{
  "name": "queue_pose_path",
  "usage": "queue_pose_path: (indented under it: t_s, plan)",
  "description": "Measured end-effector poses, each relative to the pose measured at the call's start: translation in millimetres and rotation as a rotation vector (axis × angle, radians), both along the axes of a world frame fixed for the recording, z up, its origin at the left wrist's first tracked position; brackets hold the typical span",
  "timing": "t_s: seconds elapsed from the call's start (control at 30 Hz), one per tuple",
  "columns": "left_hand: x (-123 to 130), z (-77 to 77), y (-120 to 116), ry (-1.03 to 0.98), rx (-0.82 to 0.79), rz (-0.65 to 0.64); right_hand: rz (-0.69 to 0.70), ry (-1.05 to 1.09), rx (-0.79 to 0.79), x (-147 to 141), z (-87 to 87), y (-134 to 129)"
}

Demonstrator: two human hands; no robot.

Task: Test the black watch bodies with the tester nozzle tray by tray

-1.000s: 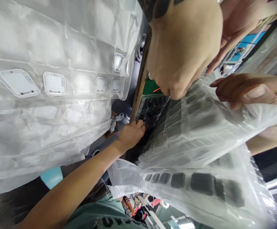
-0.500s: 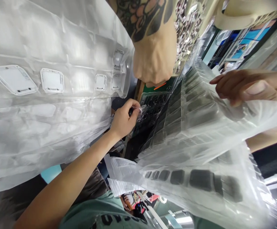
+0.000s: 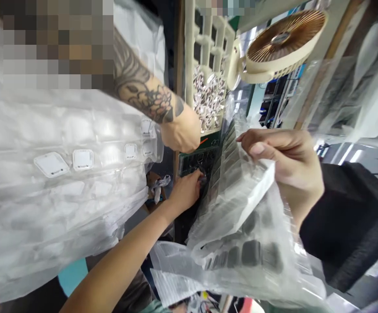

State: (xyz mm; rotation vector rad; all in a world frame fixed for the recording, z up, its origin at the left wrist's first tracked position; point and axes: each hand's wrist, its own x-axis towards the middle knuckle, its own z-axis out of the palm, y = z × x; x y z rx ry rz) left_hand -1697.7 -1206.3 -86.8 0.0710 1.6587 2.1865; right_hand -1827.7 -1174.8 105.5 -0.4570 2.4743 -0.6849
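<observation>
My left hand (image 3: 181,130), on the tattooed arm, is curled closed at the near end of a black compartment tray (image 3: 186,164). Its fingertips are hidden, so what it holds cannot be made out. My right hand (image 3: 189,187) reaches in from the lower left with its fingers pressed together over the same tray. Something small and shiny shows at these fingertips, too small to name. Beside the tray stand clear-bagged sheets with dark cells (image 3: 250,253). Another person's hand (image 3: 290,161), in a black sleeve, pinches the edge of their plastic film.
Large translucent bagged sheets (image 3: 81,126) with white labelled pieces fill the left side. At the top are a cream gridded tray (image 3: 189,65) holding many small shiny parts (image 3: 208,95) and a cream fan (image 3: 282,39). Crumpled plastic (image 3: 159,187) lies beside my right wrist.
The view has shifted, bringing the fan and gridded tray further into sight. My right fingertips have moved lower over the black tray. The other person's hand has moved left with the film.
</observation>
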Motion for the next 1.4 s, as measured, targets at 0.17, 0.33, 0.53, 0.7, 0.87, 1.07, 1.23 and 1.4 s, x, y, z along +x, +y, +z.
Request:
queue_pose_path:
  t_s: [0.17, 0.33, 0.53, 0.7, 0.87, 1.07, 1.23, 1.4]
  plan:
    - [2, 2.6, -19, 0.029, -0.066, -0.001, 0.085, -0.094, -0.06, -11, -4.9, -1]
    - [15, 12.6, -65, -0.145, -0.122, 0.165, 0.156, -0.123, -0.057, -21, -15.8, -12]
    - [19, 32.3, -102, -0.3, -0.034, 0.284, 0.167, -0.139, -0.098, -23, -23.5, -19]
    - [20, 52.2, -109, -0.39, 0.049, 0.312, 0.178, -0.108, -0.098, -21, -25.2, -19]
    - [32, 79.8, -107, -0.416, 0.111, 0.282, 0.197, -0.075, -0.053, -21, -19.8, -17]
    - [33, 91.8, -109, -0.398, 0.105, 0.291, 0.219, -0.018, -0.029, -20, -12.4, -18]
    - [34, 92.7, -109, -0.386, 0.06, 0.284, 0.215, 0.018, -0.054, -17, -10.0, -18]
    - [28, 78.7, -107, -0.367, -0.04, 0.316, 0.217, 0.037, -0.067, -16, -9.1, -15]
